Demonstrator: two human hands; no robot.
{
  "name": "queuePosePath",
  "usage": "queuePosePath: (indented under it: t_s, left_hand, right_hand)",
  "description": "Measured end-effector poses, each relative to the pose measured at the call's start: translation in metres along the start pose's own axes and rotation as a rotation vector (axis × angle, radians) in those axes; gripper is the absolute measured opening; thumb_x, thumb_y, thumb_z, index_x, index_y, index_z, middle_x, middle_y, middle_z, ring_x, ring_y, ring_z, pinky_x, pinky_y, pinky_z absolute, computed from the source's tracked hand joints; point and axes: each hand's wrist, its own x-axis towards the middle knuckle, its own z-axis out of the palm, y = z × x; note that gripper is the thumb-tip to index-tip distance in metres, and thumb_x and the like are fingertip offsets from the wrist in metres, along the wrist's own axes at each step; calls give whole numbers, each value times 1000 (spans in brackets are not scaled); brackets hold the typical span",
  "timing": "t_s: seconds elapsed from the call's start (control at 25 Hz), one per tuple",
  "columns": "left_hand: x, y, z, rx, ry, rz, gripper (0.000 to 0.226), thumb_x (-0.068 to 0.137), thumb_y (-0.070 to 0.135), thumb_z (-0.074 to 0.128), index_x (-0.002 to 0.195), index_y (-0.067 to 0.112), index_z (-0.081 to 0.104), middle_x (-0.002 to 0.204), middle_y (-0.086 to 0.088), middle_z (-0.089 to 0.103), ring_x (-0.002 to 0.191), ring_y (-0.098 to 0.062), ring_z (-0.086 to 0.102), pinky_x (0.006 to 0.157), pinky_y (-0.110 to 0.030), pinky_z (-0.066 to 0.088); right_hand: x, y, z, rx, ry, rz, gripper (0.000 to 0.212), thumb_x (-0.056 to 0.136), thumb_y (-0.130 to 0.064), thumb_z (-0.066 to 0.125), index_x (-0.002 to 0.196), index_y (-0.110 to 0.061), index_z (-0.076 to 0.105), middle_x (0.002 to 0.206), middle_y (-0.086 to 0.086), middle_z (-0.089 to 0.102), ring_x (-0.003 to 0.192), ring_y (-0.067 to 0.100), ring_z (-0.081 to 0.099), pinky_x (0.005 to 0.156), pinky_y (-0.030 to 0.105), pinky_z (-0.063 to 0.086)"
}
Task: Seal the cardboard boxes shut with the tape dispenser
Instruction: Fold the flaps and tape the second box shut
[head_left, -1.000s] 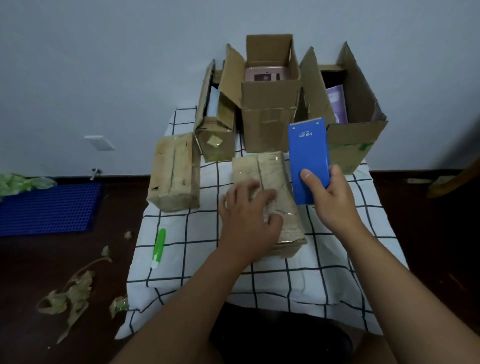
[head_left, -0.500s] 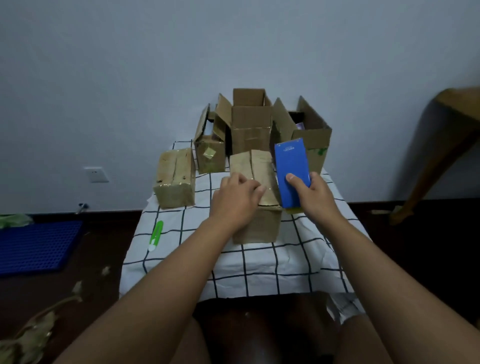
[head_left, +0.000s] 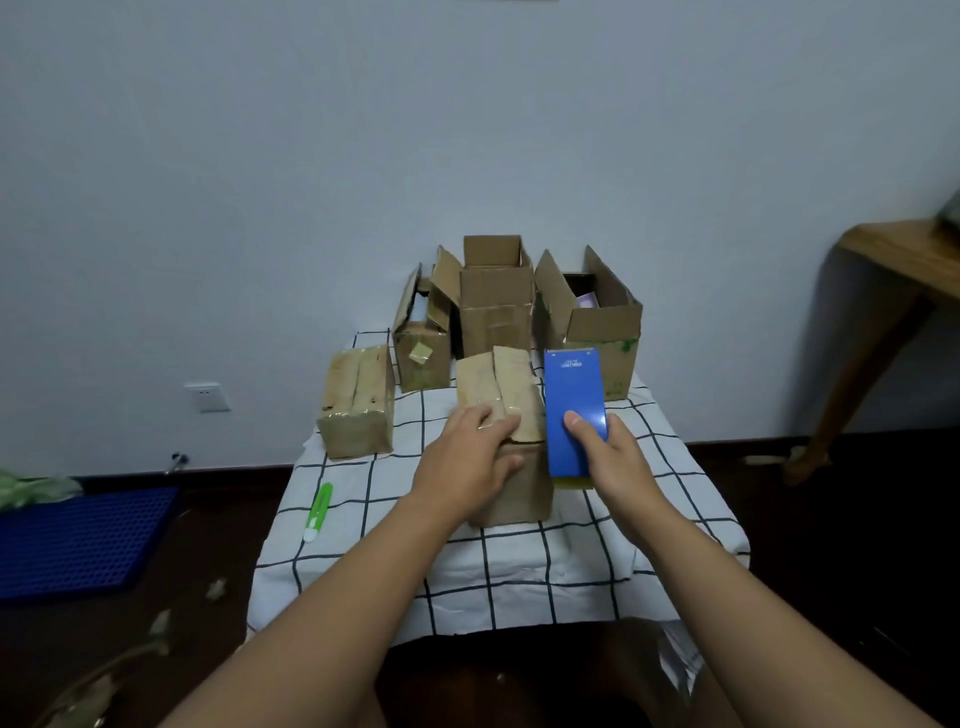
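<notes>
Head: left hand (head_left: 470, 457) flat on taped cardboard box (head_left: 501, 410); right hand (head_left: 610, 457) grips glossy blue tape dispenser (head_left: 574, 410).

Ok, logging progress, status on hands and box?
Left hand flat on taped box. Right hand grips blue dispenser beside it. Three boxes behind, open.

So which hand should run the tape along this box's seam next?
Probably the right hand: it already holds the blue tape dispenser beside the box, while the left hand steadies the box top.

Two closed boxes (head_left: 501, 410) lie on the counter (head_left: 519, 566) before three open boxes (head_left: 496, 301); a cutter (head_left: 318, 512) lies left.
</notes>
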Motion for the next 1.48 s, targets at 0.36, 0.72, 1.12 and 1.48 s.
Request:
queuePosePath:
  t_s: [0.36, 0.72, 1.12, 1.48]
  left_hand:
    - [-14, 33, -12, -95, -24, 140, 64, 87, 23, 50, 148, 20, 34, 141, -2, 46, 129, -23, 36, 108, -38, 33]
    - [27, -27, -21, 293, -191, 259, 86, 85, 53, 64, 153, 38, 14, 156, 3, 24, 150, -23, 3, 118, -54, -12]
    - [27, 27, 5, 276, 1, 213, 81, 83, 63, 60, 143, 18, 30, 136, -7, 48, 127, -26, 43, 111, -40, 27]
    - [16, -11, 5, 191, -96, 103, 67, 86, 60, 58, 144, 38, 32, 156, -2, 25, 144, -32, 13, 118, -47, 22]
  right_hand:
    - [35, -12, -27, -135, 8, -18, 28, 96, -43, 59, 108, -18, 56, 107, 0, 64, 97, 15, 63, 78, 32, 50]
    - [21, -15, -25, -262, -20, -104, 35, 97, -43, 57, 115, -14, 50, 108, -4, 58, 99, 12, 59, 73, 28, 49]
    - [30, -73, -19, -657, -76, -305, 37, 95, -48, 56, 114, -18, 45, 107, 3, 55, 90, 21, 59, 74, 42, 56]
    - [34, -47, 17, -1042, -150, -367, 30, 98, -51, 49, 103, -21, 41, 96, 0, 58, 89, 25, 56, 80, 39, 48]
